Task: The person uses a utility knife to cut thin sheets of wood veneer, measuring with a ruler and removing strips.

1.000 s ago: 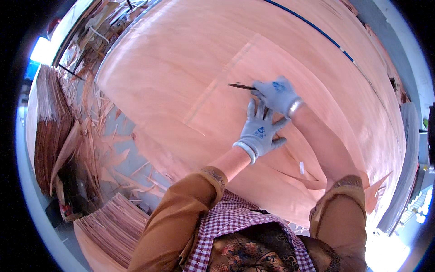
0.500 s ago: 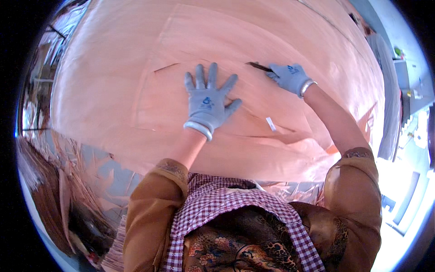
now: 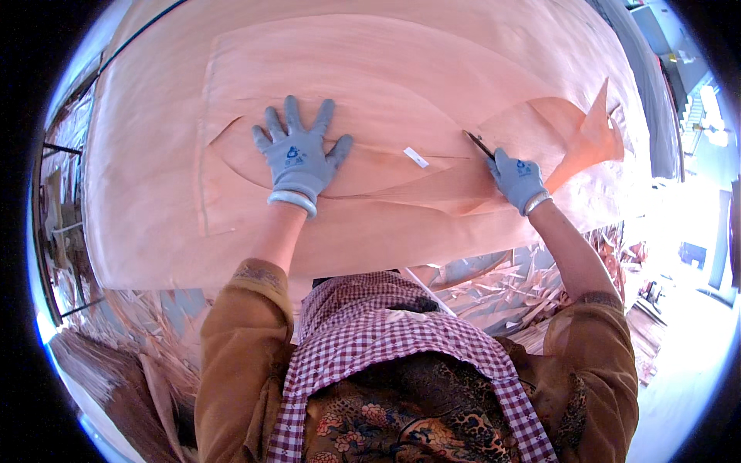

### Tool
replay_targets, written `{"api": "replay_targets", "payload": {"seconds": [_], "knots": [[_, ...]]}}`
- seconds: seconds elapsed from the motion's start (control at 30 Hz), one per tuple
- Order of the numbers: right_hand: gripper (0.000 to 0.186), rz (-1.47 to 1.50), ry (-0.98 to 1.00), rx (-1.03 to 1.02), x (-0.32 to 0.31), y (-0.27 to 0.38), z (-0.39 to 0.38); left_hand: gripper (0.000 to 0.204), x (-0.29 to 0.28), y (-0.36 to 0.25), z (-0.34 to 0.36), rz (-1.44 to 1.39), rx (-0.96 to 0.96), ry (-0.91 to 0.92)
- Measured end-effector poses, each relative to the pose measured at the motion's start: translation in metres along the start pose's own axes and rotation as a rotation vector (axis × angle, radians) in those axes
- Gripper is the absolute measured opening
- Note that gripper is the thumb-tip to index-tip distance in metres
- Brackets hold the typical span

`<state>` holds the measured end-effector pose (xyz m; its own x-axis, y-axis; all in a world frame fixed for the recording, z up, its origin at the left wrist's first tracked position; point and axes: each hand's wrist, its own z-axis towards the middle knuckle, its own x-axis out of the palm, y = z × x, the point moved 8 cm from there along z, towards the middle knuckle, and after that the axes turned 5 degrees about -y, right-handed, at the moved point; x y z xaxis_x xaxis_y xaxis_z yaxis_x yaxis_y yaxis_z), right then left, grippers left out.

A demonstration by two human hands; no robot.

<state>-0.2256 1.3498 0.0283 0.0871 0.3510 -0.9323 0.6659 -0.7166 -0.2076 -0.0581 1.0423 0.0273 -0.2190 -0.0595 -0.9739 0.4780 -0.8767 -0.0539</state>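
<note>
My left hand point(image 3: 297, 157), in a blue-grey glove, lies flat with spread fingers on a large sheet of pale pinkish veneer point(image 3: 347, 46). In my gloved right hand point(image 3: 519, 179) is a slim dark knife point(image 3: 479, 145), its tip pointing up and left at the sheet. A long cut line runs to the left from near the knife. Between the hands sits a small white slip point(image 3: 416, 157). To the right of the knife, a cut flap of veneer point(image 3: 588, 143) curls up. A short dark slit lies left of my left hand.
Torn veneer scraps point(image 3: 532, 289) lie below the sheet's near edge. More long brown strips point(image 3: 116, 378) are heaped at the lower left. A dark rail point(image 3: 143, 28) runs along the far left, and grey sheeting point(image 3: 656, 123) hangs at the right.
My right hand has come nearer with the knife. The veneer flap at the right now stands up more. The view has shifted, so the slip and left hand appear farther left; that hand stays flat.
</note>
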Motion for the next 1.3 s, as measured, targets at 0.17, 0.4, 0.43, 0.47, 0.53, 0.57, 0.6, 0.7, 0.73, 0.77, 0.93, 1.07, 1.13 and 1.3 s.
{"api": "replay_targets", "payload": {"seconds": [0.17, 0.4, 0.43, 0.47, 0.53, 0.57, 0.6, 0.7, 0.73, 0.77, 0.93, 1.07, 1.13, 1.3], "knots": [[0.028, 0.025, 0.013, 0.119, 0.031, -0.024, -0.043, 0.060, -0.005, -0.005, 0.002, 0.018, 0.009, 0.005], [0.019, 0.341, -0.028, 0.130, 0.027, -0.052, -0.063, 0.062, -0.007, -0.007, 0.003, -0.015, 0.001, -0.003], [0.016, 0.459, -0.034, 0.116, 0.024, -0.058, -0.059, 0.062, -0.010, -0.007, 0.003, -0.028, -0.002, -0.004], [0.014, 0.739, -0.183, 0.086, -0.005, -0.057, -0.052, 0.061, -0.011, -0.005, 0.002, -0.032, -0.011, 0.005], [0.031, 0.606, -0.549, -0.184, -0.052, -0.061, -0.022, 0.061, -0.012, -0.004, 0.002, -0.041, -0.016, 0.017], [0.038, 0.447, -0.600, -0.136, -0.063, -0.061, -0.003, 0.062, -0.011, -0.004, 0.001, -0.036, -0.012, 0.022], [0.045, 0.289, -0.648, -0.085, -0.074, -0.061, 0.014, 0.062, -0.010, -0.004, 0.001, -0.032, -0.010, 0.027], [0.049, 0.212, -0.620, 0.110, -0.104, -0.054, 0.065, 0.062, -0.012, -0.003, 0.001, -0.055, 0.003, 0.003], [0.048, 0.184, -0.609, 0.131, -0.102, -0.064, 0.082, 0.062, -0.012, -0.004, 0.003, -0.050, 0.004, 0.004], [0.047, 0.153, -0.592, 0.154, -0.100, -0.072, 0.096, 0.062, -0.013, -0.003, 0.003, -0.049, 0.005, 0.009], [0.031, 0.156, -0.433, 0.240, -0.117, -0.126, 0.104, 0.063, -0.008, -0.004, 0.001, -0.059, 0.008, 0.024], [0.025, 1.175, -0.125, 0.151, -0.079, -0.097, 0.061, 0.064, -0.005, 0.002, -0.002, -0.038, -0.001, 0.043], [0.024, 1.192, -0.066, 0.319, -0.074, -0.027, 0.042, 0.064, -0.004, 0.014, -0.005, -0.017, -0.013, 0.055], [0.020, 1.767, -0.572, 0.678, -0.046, -0.050, 0.051, 0.065, -0.004, -0.018, 0.001, -0.097, 0.062, 0.037]]}}
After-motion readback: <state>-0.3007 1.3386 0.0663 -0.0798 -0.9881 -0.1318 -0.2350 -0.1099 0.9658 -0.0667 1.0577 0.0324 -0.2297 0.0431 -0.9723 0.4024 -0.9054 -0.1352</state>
